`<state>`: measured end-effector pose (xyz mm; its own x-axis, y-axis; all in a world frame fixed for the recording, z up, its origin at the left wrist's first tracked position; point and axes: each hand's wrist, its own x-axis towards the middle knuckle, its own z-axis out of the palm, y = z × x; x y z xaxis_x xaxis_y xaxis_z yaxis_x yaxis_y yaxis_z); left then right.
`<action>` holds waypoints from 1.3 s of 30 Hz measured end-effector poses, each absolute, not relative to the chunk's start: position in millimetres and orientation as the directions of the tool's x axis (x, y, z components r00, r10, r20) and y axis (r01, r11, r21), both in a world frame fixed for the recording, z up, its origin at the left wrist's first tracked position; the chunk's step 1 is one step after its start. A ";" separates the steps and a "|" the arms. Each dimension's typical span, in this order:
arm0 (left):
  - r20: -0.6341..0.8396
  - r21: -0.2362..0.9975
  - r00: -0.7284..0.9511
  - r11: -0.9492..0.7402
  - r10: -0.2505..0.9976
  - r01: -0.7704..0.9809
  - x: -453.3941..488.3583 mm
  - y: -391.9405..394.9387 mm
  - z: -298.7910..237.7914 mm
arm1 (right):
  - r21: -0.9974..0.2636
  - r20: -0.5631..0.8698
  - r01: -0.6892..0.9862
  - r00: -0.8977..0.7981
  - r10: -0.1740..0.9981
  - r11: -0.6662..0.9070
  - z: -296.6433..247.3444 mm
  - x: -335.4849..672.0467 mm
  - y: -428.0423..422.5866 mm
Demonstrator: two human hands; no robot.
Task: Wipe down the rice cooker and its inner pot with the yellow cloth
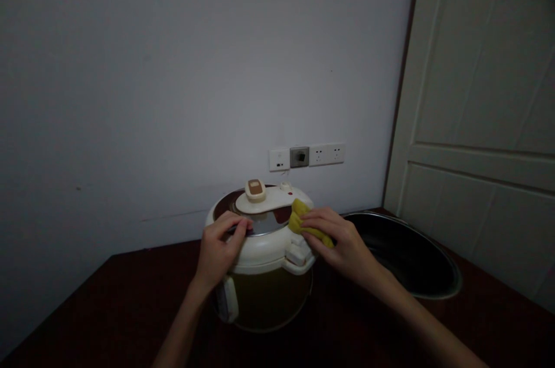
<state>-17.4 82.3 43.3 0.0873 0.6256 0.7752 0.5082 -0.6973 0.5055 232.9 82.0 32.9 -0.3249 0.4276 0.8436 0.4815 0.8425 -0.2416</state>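
An electric pressure cooker (pixel 269 298) with a dark body stands upright on the dark red table. Its lid (pixel 260 246) has a cream rim, a glossy brown top and a cream handle with a brown-capped knob (pixel 255 189). My left hand (pixel 221 244) rests on the lid's front left, its fingers bent and thumb close to them, gripping near the rim. In my right hand (pixel 340 235) is a bunched yellow cloth (pixel 299 218), pressed against the lid's right edge just above the cream side latch (pixel 298 251). The right fingertips are partly buried in the cloth.
To the right lies a large dark oval basin (pixel 411 252) with a shiny rim, close to my right forearm. Wall sockets (pixel 318 154) sit behind the cooker. A pale panelled door (pixel 477 125) rises at the right, and the table (pixel 130 298) extends leftward.
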 end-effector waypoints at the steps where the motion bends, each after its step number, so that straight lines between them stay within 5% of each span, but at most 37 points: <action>1: 0.780 0.502 0.081 -0.697 0.621 0.512 -17.2 82.9 42.6 | -0.222 0.842 0.464 -0.352 0.409 0.857 33.3 232.5 80.3; 15: 0.818 0.445 0.080 -0.715 0.569 0.540 -15.8 85.6 41.2 | -0.052 0.766 0.452 -0.554 0.325 0.891 42.5 238.7 80.7; 22: 0.828 0.431 0.080 -0.722 0.555 0.541 -16.4 85.4 40.0 | -0.254 0.587 0.502 -0.599 0.545 0.827 58.2 251.1 103.4; 27: 0.825 0.431 0.085 -0.719 0.559 0.545 -16.0 85.9 40.6 | -0.324 0.637 0.394 -0.582 0.506 0.860 56.4 242.5 99.7; 39: 0.824 0.440 0.089 -0.731 0.560 0.522 -16.8 86.0 40.1 | -0.086 0.562 0.432 -0.723 0.402 0.898 68.5 250.6 98.5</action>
